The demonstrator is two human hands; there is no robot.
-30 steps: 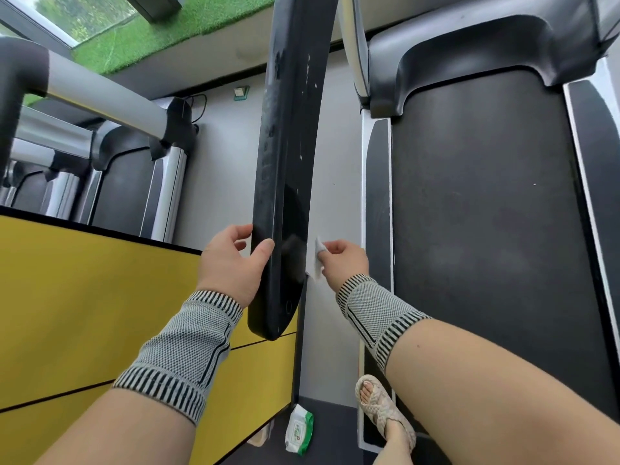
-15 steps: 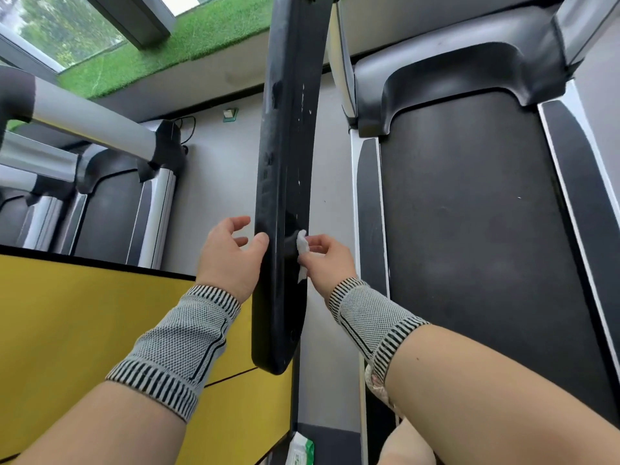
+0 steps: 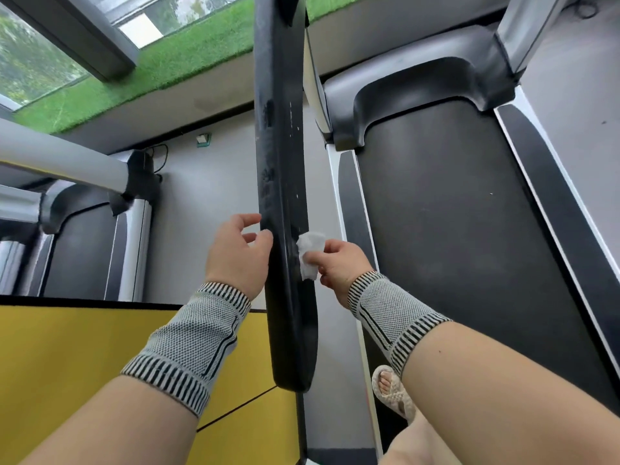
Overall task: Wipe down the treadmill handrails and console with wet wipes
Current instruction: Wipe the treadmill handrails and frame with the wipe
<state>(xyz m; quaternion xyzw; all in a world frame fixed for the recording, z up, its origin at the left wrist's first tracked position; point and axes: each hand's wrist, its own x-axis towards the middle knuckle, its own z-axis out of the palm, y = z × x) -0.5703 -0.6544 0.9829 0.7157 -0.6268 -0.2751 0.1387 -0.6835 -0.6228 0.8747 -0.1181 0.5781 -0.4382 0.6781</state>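
Note:
A long black handrail (image 3: pixel 281 162) of the treadmill runs down the middle of the head view, with scuffed patches and white specks on it. My right hand (image 3: pixel 339 263) pinches a small white wet wipe (image 3: pixel 309 253) and holds it against the rail's right side. My left hand (image 3: pixel 235 256) rests on the rail's left edge, thumb touching it and fingers loosely spread. Both wrists wear grey knitted bands. The console is out of view.
The treadmill's dark belt (image 3: pixel 453 229) lies to the right, with black side strips and a grey motor cover (image 3: pixel 419 82) at its far end. A yellow panel (image 3: pixel 84 357) is at lower left. Another treadmill (image 3: pixel 84 229) stands beyond it. My sandalled foot (image 3: pixel 392 391) is on the side strip.
The wipe has slid from the rail's right edge onto its face. My left thumb stayed on the rail. The camera tilted up, so the wipes pack on the floor left the view.

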